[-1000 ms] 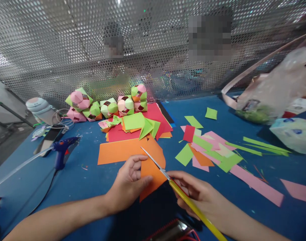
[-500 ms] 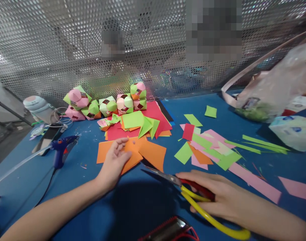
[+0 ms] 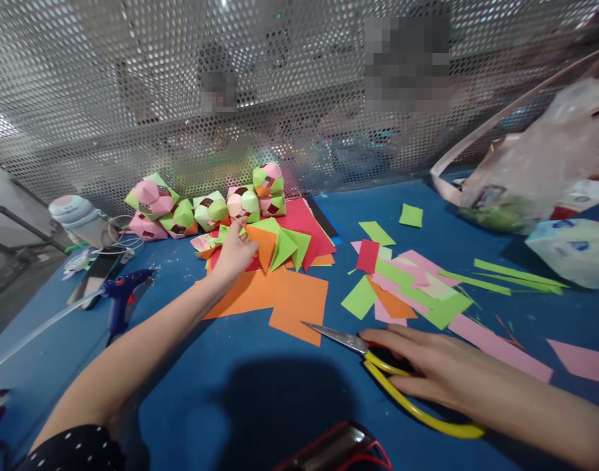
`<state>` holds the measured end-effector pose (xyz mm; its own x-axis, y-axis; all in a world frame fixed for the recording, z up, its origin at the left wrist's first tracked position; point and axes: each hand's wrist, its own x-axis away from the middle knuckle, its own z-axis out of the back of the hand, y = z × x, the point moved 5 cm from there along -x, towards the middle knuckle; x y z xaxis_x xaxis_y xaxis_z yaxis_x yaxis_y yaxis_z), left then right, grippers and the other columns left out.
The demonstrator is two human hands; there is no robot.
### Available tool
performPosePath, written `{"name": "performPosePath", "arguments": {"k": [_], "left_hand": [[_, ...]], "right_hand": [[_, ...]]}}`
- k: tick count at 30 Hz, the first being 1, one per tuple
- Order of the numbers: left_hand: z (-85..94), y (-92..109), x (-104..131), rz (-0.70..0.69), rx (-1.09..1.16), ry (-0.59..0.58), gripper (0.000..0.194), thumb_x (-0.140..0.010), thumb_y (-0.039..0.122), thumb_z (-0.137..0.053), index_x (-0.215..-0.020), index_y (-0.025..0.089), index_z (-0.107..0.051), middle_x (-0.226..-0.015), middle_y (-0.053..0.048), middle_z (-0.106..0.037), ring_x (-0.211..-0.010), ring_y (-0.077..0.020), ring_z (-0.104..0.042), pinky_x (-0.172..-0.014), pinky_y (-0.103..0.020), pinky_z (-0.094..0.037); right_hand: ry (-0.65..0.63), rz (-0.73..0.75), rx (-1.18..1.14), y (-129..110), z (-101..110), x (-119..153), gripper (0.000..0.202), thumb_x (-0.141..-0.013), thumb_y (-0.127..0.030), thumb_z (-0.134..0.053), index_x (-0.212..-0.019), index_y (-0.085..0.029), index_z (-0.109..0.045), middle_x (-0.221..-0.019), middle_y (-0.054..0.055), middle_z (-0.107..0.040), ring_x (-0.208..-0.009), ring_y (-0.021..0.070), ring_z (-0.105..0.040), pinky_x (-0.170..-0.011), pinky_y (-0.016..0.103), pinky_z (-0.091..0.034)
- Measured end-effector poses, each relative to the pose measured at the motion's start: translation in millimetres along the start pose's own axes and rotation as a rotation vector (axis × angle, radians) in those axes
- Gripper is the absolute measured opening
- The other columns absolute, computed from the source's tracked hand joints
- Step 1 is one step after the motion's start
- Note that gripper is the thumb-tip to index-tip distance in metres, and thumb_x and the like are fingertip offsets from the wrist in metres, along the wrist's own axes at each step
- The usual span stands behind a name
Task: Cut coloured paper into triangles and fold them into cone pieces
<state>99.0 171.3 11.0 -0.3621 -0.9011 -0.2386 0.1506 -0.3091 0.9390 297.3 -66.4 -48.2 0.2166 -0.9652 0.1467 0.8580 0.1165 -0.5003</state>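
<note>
A small orange paper piece [image 3: 265, 245] is pinched at its left side between the thumb and fingers of the left hand [image 3: 239, 248], over the left part of a pile of light-green paper [image 3: 287, 248]. That pile lies on red sheets [image 3: 299, 219], whose far right corner overlaps something black and blue.

Just nearer the person, a wide orange sheet [image 3: 240, 294] lies flat, partly under the left forearm, and a squarish orange sheet [image 3: 302, 307] overlaps its right end. The right hand [image 3: 412, 356] grips scissors [image 3: 346, 339] with red and yellow handles; their blades are together and point left, the tip over the squarish sheet's lower right part.

Behind the pile, folded paper balls [image 3: 211, 209] in pink, green and orange stand in a row, some stacked in twos, before a perforated metal panel [image 3: 329, 124]. Right of the orange sheets are mixed paper scraps [image 3: 402, 281], with thin green strips [image 3: 520, 275] beyond them. A clear plastic bag [image 3: 535, 157] and a pale packet [image 3: 571, 252] sit at the far right.

On the left of the blue tabletop [image 3: 182, 392] lies a blue glue gun [image 3: 117, 311], with a lidded cup [image 3: 78, 216] behind it. A dark, red-edged object [image 3: 336, 448] is cut off by the bottom edge of the view.
</note>
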Motion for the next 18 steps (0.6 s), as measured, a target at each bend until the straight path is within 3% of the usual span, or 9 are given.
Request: {"name": "performPosePath", "arguments": {"k": [4,6,9,11,14,18], "left_hand": [[2.2,4.3,4.6,-0.117,-0.153,0.012,0.049,-0.067,0.004,-0.052,-0.114,0.016,-0.051,-0.124,-0.011,-0.051,-0.115,-0.0214,-0.047,-0.099,-0.037,-0.036],[-0.2,11.3,20.8,-0.224,-0.331,-0.027,0.04,-0.074,0.008,-0.051,-0.114,0.016,-0.052,-0.116,-0.011,-0.055,-0.105,-0.0208,-0.052,-0.093,-0.036,-0.039],[-16.7,8.7,48.7,-0.163,-0.484,-0.277,0.029,-0.083,0.02,-0.05,-0.111,0.018,-0.056,-0.088,-0.007,-0.063,-0.08,-0.0205,-0.059,-0.079,-0.035,-0.045],[-29.0,7.0,64.5,-0.156,-0.505,-0.409,0.038,-0.08,0.028,-0.059,-0.117,0.02,-0.056,-0.095,-0.009,-0.065,-0.089,-0.0253,-0.06,-0.083,-0.037,-0.044],[-41.0,6.5,74.3,-0.19,-0.535,-0.441,0.053,-0.07,0.032,-0.07,-0.12,0.021,-0.056,-0.109,-0.013,-0.063,-0.106,-0.0326,-0.055,-0.093,-0.042,-0.039],[-54.1,4.6,71.7,-0.214,-0.725,-0.555,0.061,-0.072,0.034,-0.068,-0.127,0.017,-0.048,-0.126,-0.015,-0.056,-0.116,-0.0341,-0.049,-0.098,-0.045,-0.037]], "right_hand": [[0.028,-0.01,-0.008,-0.2,4.4,0.5,0.038,-0.082,-0.031,-0.056,-0.119,-0.026,-0.062,-0.112,0.012,-0.065,-0.094,0.0316,-0.064,-0.073,0.044,-0.053],[0.066,-0.027,0.021,3.4,6.6,0.9,0.039,-0.08,-0.03,-0.056,-0.118,-0.024,-0.063,-0.11,0.014,-0.065,-0.092,0.0329,-0.065,-0.072,0.045,-0.053],[0.182,-0.047,0.114,11.2,11.6,1.4,0.039,-0.078,-0.03,-0.056,-0.115,-0.021,-0.064,-0.108,0.017,-0.065,-0.09,0.036,-0.064,-0.071,0.047,-0.052],[0.26,-0.093,0.219,17.4,15.3,1.8,0.04,-0.079,-0.031,-0.054,-0.116,-0.019,-0.063,-0.105,0.019,-0.066,-0.087,0.0384,-0.064,-0.067,0.048,-0.051],[0.312,-0.17,0.373,24.7,20.2,1.9,0.042,-0.083,-0.03,-0.047,-0.121,-0.016,-0.059,-0.101,0.02,-0.065,-0.076,0.0374,-0.065,-0.057,0.046,-0.05],[0.372,-0.082,0.523,20.4,26.8,1.7,0.034,-0.089,-0.031,-0.04,-0.104,-0.016,-0.066,-0.094,0.018,-0.065,-0.077,0.0339,-0.065,-0.059,0.044,-0.052]]}}
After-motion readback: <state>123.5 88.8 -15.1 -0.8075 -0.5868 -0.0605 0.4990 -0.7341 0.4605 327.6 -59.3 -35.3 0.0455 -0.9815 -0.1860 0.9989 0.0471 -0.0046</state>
